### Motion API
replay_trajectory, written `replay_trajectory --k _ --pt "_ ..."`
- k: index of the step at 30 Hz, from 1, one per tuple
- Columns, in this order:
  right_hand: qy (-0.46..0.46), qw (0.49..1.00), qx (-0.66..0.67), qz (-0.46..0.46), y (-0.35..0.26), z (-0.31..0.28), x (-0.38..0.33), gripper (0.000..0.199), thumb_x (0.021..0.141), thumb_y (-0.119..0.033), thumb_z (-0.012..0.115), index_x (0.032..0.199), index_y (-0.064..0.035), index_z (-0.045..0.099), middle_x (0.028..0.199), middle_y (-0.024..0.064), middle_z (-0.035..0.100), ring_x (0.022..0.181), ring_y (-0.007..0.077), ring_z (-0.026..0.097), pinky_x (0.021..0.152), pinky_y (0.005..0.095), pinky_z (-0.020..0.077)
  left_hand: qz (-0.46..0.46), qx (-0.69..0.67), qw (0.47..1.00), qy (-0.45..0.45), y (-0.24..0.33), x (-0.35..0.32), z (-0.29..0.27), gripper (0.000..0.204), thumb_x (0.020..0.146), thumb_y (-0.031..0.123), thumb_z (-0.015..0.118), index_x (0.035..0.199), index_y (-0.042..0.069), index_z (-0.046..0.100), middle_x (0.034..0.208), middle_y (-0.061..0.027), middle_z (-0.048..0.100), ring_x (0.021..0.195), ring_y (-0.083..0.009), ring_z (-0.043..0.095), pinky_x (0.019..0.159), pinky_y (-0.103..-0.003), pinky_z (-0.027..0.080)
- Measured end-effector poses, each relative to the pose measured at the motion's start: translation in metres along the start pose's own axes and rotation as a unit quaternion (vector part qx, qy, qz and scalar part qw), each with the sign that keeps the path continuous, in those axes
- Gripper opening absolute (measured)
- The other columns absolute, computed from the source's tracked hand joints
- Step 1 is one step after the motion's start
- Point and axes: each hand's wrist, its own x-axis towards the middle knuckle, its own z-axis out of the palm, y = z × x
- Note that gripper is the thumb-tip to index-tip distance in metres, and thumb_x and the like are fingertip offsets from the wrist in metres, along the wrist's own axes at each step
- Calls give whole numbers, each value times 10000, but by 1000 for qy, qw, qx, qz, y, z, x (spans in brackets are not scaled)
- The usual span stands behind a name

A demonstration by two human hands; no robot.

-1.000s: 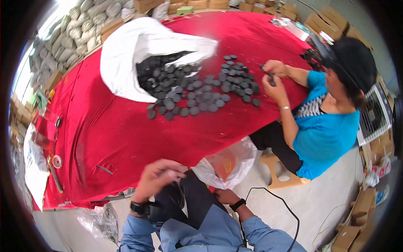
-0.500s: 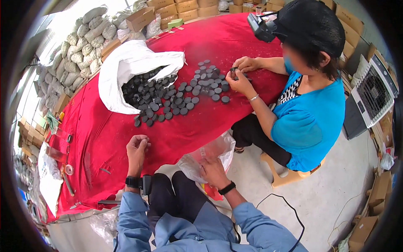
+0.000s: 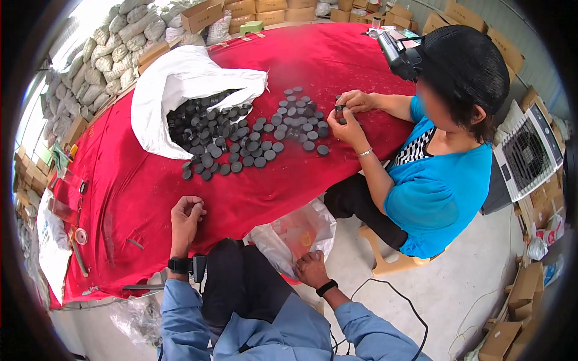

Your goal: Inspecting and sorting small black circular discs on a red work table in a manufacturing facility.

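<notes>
My left hand [image 3: 188, 218] rests on the red cloth near the table's front edge, fingers curled in; whether anything small is between them is hidden. Below the edge, my right hand [image 3: 312, 269] is closed at the rim of a whitish plastic bag [image 3: 278, 248] that hangs open beside my knees. Several black round caps [image 3: 259, 151] lie scattered across the cloth beyond my hands. More of them spill from a large white woven sack [image 3: 150, 114] lying on its side at the left.
To my right a person in blue [image 3: 445, 180] sits on a stool [image 3: 391, 265], holding a small dark piece in both hands. A tape roll [image 3: 80, 236] lies at the table's left end. A black cable [image 3: 415, 301] crosses near my right arm. An air cooler [image 3: 530, 150] stands far right.
My right hand has shifted from over the bag's opening to its near rim, uncovering more of the inside. My left hand stays on the cloth. The whole view has shifted slightly.
</notes>
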Motion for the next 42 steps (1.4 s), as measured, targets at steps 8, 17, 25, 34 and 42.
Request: replay_trajectory --k 8,17,25,34,42 --pt "-20 999 -18 44 -4 4 -2 222 869 -282 624 979 -102 695 1003 89 655 1081 248 594 1037 542 313 51 -8 998 -34 1 58 -22 80 980 106 593 999 38 630 907 -16 670 758 -79 627 641 -219 473" --pt "26 996 -23 83 -20 11 9 181 851 -247 636 942 -105 701 963 98 682 1021 264 634 1003 534 380 168 -61 976 127 -29 128 -25 136 1006 162 585 954 43 623 765 63 543 652 -16 443 548 -192 326" --pt "377 812 323 306 -16 -110 66 90 899 -96 613 897 -14 651 824 50 659 736 146 599 681 277 485 21 -124 986 106 -50 139 -36 136 987 136 586 928 26 641 786 33 573 709 -50 508 631 -217 408" --pt "270 941 185 88 -50 -199 228 424 775 45 614 1186 -55 634 1010 143 641 812 241 666 755 334 544 99 -80 989 79 -46 132 -17 119 957 100 624 931 -14 646 750 30 601 668 -40 516 592 -215 421" --pt "167 980 27 103 -59 -195 263 444 789 -169 717 1216 -125 603 1056 145 569 913 360 638 763 471 530 150 -36 985 75 -27 121 -16 88 916 68 638 906 -18 652 676 16 591 604 -39 492 549 -232 413"
